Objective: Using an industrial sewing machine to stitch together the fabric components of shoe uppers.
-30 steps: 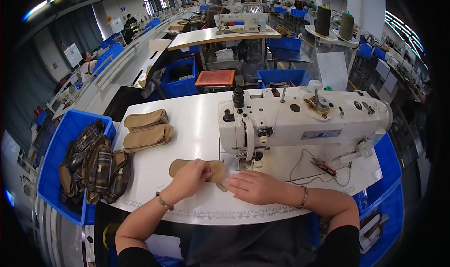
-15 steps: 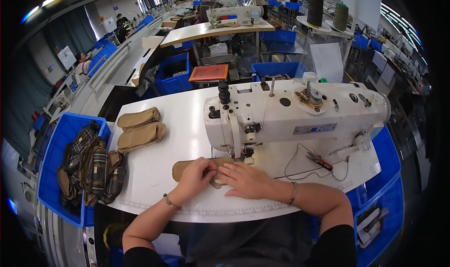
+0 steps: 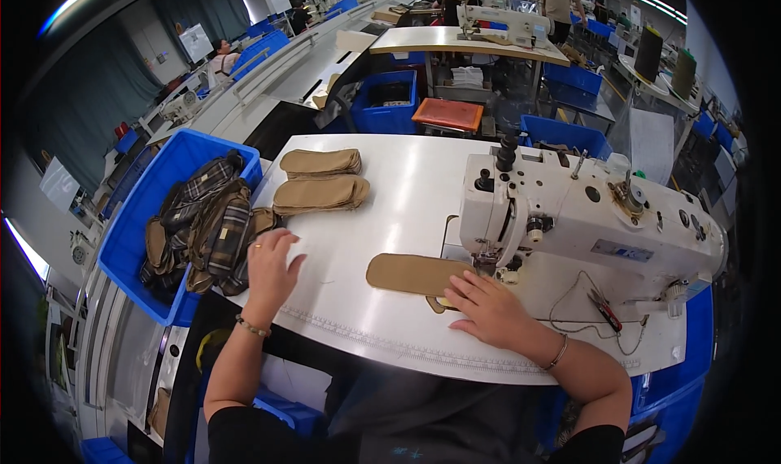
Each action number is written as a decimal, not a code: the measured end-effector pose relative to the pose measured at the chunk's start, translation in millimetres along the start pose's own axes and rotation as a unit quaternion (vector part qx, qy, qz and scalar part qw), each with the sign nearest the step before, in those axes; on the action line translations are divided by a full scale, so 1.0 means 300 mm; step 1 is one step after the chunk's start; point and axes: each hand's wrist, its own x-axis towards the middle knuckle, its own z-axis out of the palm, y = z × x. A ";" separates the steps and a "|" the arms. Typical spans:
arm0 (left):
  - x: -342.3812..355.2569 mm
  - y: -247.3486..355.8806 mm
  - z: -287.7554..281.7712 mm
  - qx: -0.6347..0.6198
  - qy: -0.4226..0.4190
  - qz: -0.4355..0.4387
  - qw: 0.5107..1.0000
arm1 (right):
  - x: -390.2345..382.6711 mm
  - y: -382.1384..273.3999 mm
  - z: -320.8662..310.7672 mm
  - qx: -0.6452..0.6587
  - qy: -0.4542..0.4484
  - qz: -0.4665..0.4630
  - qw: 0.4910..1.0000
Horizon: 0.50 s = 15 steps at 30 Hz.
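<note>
The left hand (image 3: 272, 273) has moved off the tan cloth (image 3: 411, 274), fingers loosely apart and empty; the right hand's (image 3: 488, 305) spread fingers rest on its right end. What is done or left I cannot tell (two stacks (image 3: 321, 194) lie beyond the left fingers). Its long axis runs left-right, rounded end pointing left

A white table (image 3: 399, 183) carries two tan stacks (image 3: 321, 195), a single tan piece (image 3: 415, 275), red snips (image 3: 604, 311) and a sewing machine (image 3: 594, 228).

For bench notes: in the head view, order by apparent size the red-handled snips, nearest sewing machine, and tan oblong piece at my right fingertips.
Nearest sewing machine
Tan oblong piece, partly under your right hand
Red-handled snips
</note>
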 end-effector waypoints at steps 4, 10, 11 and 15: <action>-0.021 -0.249 -0.068 0.244 0.117 -0.129 0.954 | 0.004 -0.011 -0.005 -0.002 -0.002 0.003 1.000; -0.105 -0.466 0.033 0.191 0.053 -0.231 0.953 | 0.007 -0.017 -0.012 -0.002 -0.006 0.009 1.000; -0.087 -0.438 0.025 0.196 0.047 -0.256 0.946 | -0.002 -0.015 -0.018 -0.003 -0.009 0.012 1.000; -0.066 -0.415 0.002 0.184 0.094 -0.280 0.938 | -0.001 -0.014 -0.002 0.001 -0.017 0.021 1.000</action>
